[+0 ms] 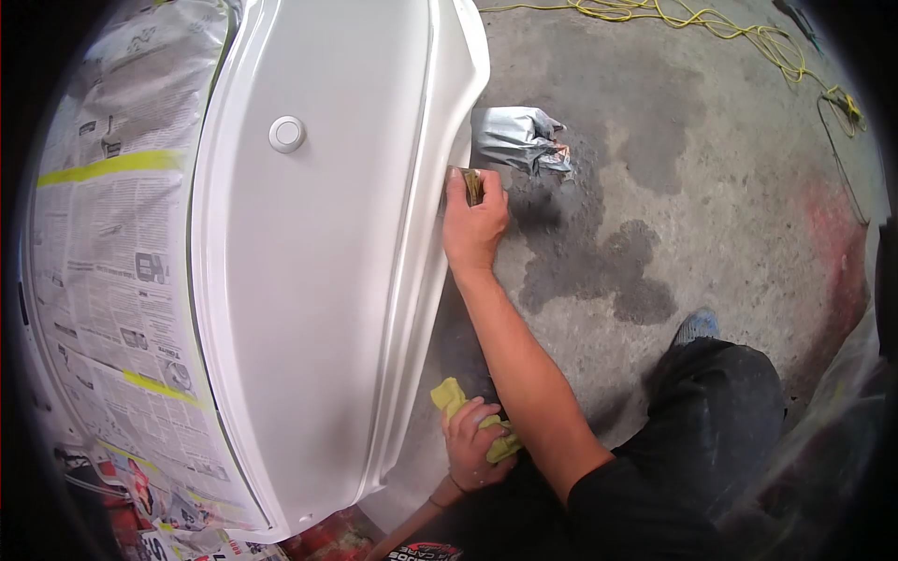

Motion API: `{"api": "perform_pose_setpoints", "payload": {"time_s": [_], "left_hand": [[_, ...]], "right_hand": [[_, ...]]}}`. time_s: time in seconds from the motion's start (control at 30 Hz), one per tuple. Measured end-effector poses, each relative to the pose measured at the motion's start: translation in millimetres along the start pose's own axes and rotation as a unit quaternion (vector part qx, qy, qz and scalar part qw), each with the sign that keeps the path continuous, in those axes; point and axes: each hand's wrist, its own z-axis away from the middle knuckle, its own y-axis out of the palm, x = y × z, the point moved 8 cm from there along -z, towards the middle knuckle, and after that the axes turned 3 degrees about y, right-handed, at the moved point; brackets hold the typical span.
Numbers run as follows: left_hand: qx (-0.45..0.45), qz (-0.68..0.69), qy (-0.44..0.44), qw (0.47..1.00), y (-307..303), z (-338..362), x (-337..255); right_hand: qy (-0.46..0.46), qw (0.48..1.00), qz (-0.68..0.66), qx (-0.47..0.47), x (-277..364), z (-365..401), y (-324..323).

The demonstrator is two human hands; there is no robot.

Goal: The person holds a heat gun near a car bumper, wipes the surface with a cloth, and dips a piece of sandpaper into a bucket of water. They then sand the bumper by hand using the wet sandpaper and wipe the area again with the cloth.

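A long white-painted car body panel (318,234), with a round cap on it, runs up the middle of the view. At its right edge, my right hand (475,229) is closed around a small gold-brown folded piece (474,188), pressed against or right beside the rim; its kind is not clear. Lower down, near the panel's bottom right edge, my left hand (475,447) grips a crumpled yellow cloth (451,396). My right forearm passes just over that cloth and hides part of it.
Newspaper masking (131,243) with yellow tape covers the car at left. A silver, crumpled wrapped part (519,138) juts out beyond the panel. The concrete floor (748,252) has dark wet patches. A yellow cord (692,19) lies at the top right; plastic sheeting (832,393) hangs at right.
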Motion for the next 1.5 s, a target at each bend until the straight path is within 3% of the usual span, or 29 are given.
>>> {"api": "perform_pose_setpoints", "payload": {"time_s": [0.3,0.4,0.83,1.03,1.13,1.23,1.33,1.43,1.5], "left_hand": [[-0.003,0.008,-0.001,1.0,0.7,1.5,0.4],[-0.01,0.008,-0.003,1.0,2.3,1.6,2.1],[0.002,0.013,0.002,1.0,0.3,2.0,0.4],[0.005,0.01,0.009,1.0,1.4,0.2,3.6],[0.007,0.013,0.008,1.0,0.4,3.1,2.7],[-0.006,0.021,0.012,1.0,3.2,1.3,5.0],[-0.002,0.018,0.011,1.0,-0.3,-0.5,3.4],[0.004,0.017,0.009,1.0,0.6,2.4,2.3],[-0.008,0.021,0.012,1.0,5.5,6.6,6.4]], "right_hand": [[0.003,1.0,-0.018,-0.004,1.6,-10.0,0.0],[-0.055,0.998,0.011,-0.021,7.1,10.2,-6.6],[-0.028,1.0,0.001,0.006,3.6,-0.6,-2.0],[-0.058,0.998,0.008,-0.014,2.2,13.3,-4.6],[0.036,0.999,-0.013,0.03,-2.7,-15.2,2.5],[-0.025,0.998,0.05,-0.014,4.4,1.5,-4.2],[-0.047,0.999,0.008,-0.014,5.8,9.3,-3.3],[0.006,0.999,-0.026,0.024,3.9,-13.5,1.6],[-0.027,0.999,0.019,-0.001,5.6,-5.1,-2.5]]}}
